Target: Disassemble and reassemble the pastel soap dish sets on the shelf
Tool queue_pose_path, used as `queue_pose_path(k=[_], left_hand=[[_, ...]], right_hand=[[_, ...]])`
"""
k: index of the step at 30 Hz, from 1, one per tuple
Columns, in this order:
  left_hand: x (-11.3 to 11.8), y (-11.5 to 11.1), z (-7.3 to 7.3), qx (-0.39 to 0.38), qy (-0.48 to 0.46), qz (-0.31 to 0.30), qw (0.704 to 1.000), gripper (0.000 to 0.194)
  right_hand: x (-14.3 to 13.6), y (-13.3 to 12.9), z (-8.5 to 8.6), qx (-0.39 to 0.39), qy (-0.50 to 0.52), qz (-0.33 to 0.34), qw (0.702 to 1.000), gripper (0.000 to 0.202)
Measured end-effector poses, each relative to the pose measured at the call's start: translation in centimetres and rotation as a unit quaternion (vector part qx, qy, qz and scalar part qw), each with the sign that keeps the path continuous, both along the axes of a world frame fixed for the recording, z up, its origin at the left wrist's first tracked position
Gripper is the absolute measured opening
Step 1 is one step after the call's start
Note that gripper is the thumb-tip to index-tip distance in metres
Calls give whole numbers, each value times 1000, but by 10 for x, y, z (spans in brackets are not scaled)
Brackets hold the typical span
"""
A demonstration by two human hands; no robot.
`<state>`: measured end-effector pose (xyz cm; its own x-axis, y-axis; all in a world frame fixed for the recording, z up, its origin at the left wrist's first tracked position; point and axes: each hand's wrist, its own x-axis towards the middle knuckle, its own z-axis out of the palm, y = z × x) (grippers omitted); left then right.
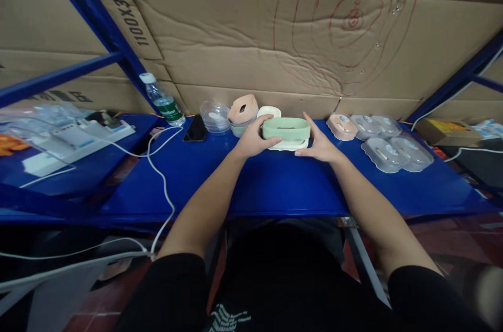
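Observation:
A pale green plastic container [288, 130], with rounded ends and a dark slot, stands above a cream-coloured plastic piece [288, 145] on the blue table. My left hand [253, 139] grips the green container's left end, thumb along the front. Around the right end is my right hand [320, 144], fingers spread and the thumb near the cream piece's edge; whether it presses on either is unclear. Behind my left hand lies another cream piece [269, 111]. Left of it, a peach shell with an oval hole [241, 108] rests on stacked pieces.
Clear round bowls [215, 116], a black phone [195, 129] and a water bottle [162, 99] stand to the left. A white cable [159, 169] crosses the table. At right are a peach case [341, 126] and several clear-lidded packs [385, 154]. Cardboard [236, 33] walls the back.

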<state>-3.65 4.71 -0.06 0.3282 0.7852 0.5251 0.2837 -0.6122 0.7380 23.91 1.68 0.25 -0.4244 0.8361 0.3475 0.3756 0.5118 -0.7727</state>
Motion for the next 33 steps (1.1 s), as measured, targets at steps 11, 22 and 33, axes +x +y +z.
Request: queue_pose_path(k=[11, 22, 33], left_hand=[[-38, 9, 24, 114, -66, 392, 910, 65], [-39, 24, 12, 58, -14, 450, 891, 75], [-49, 20, 24, 124, -69, 411, 901, 121]], right_hand=[[5, 2, 2, 98, -43, -64, 992, 84], [1, 4, 0, 108, -44, -105, 988, 72], [2, 11, -8, 102, -5, -215, 971, 76]])
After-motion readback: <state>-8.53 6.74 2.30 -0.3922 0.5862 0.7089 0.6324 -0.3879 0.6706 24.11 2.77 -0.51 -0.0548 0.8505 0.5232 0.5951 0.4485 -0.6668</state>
